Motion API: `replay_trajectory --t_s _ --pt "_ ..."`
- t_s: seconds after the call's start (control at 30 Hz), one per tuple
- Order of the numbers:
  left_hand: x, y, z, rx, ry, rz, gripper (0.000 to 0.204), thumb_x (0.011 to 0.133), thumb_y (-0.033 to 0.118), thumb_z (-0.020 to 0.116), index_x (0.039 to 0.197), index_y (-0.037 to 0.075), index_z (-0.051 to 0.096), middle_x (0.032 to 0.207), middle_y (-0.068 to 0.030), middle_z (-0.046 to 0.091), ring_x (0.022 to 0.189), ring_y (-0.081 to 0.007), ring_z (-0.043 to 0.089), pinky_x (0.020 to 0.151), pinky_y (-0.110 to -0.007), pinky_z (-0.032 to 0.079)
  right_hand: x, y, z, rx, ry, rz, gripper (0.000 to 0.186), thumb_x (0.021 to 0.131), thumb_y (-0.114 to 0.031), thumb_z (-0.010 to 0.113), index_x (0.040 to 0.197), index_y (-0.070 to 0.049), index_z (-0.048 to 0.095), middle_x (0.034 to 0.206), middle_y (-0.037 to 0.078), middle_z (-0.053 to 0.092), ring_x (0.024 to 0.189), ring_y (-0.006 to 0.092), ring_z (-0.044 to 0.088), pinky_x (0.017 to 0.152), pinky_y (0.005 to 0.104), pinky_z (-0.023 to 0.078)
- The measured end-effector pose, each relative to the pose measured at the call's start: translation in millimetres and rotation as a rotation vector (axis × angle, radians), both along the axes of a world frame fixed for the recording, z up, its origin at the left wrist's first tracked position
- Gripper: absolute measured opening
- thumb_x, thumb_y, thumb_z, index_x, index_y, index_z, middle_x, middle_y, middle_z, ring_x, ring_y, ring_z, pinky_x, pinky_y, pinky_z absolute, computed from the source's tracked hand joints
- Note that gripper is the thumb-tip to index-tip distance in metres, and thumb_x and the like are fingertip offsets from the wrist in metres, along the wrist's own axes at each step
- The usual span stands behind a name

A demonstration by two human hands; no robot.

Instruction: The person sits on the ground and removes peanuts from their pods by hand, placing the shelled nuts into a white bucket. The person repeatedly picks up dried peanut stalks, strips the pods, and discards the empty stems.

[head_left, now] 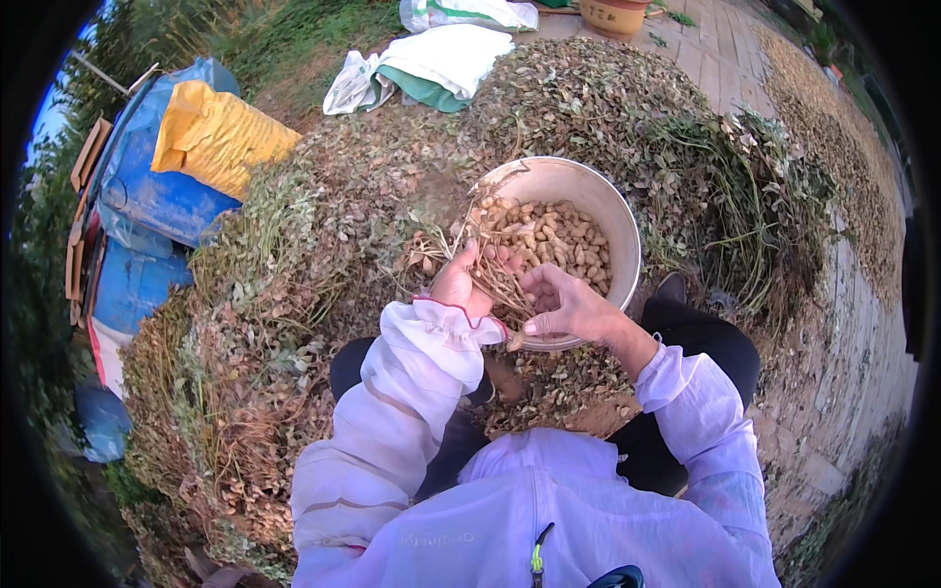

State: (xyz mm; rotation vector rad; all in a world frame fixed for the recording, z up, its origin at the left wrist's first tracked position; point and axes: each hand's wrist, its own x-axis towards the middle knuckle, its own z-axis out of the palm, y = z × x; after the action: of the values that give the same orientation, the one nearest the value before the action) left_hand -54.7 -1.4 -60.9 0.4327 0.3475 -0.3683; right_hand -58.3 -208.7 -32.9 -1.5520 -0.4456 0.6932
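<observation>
My left hand is closed around a bunch of dried peanut plant stems, held over the near left rim of a white bucket. My right hand is at the stems' right side, its fingers bent toward them and its thumb apart. What lies behind those bent fingers is hidden. A peanut pod shows just beyond the right thumb tip, near my left cuff. Many loose peanuts in shells lie in the bucket.
Dried peanut plants are heaped around the bucket, with greener stalks at right. Blue barrels and a yellow sack stand at left. White sacks and a flowerpot are at the back. Paving runs along the right.
</observation>
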Motion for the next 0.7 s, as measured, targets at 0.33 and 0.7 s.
replay_trajectory --t_s 0.33,0.7 --pt "-0.5 20.2 1.3 -0.311 -0.15 -0.056 0.038 0.096 0.039 0.036 0.085 0.006 0.049 0.058 0.0007 0.038 0.051 -0.0137 0.04 0.054 -0.028 0.037 8.5 21.6 -0.2 -0.061 -0.134 0.134 0.027 0.084 -0.025 0.063 0.087 0.001 0.054 0.08 0.006 0.055 0.073 0.0163 0.052 0.066 0.0313 0.043" --pt "-0.3 15.6 35.2 -0.249 -0.204 0.108 0.041 0.094 0.049 0.037 0.088 0.01 0.047 0.05 0.0066 0.025 0.037 -0.0063 0.017 0.035 -0.024 0.018 4.1 34.4 6.4 0.474 0.792 0.144 0.019 0.085 -0.018 0.059 0.089 0.001 0.057 0.081 0.009 0.061 0.063 0.0154 0.059 0.054 0.0267 0.047"
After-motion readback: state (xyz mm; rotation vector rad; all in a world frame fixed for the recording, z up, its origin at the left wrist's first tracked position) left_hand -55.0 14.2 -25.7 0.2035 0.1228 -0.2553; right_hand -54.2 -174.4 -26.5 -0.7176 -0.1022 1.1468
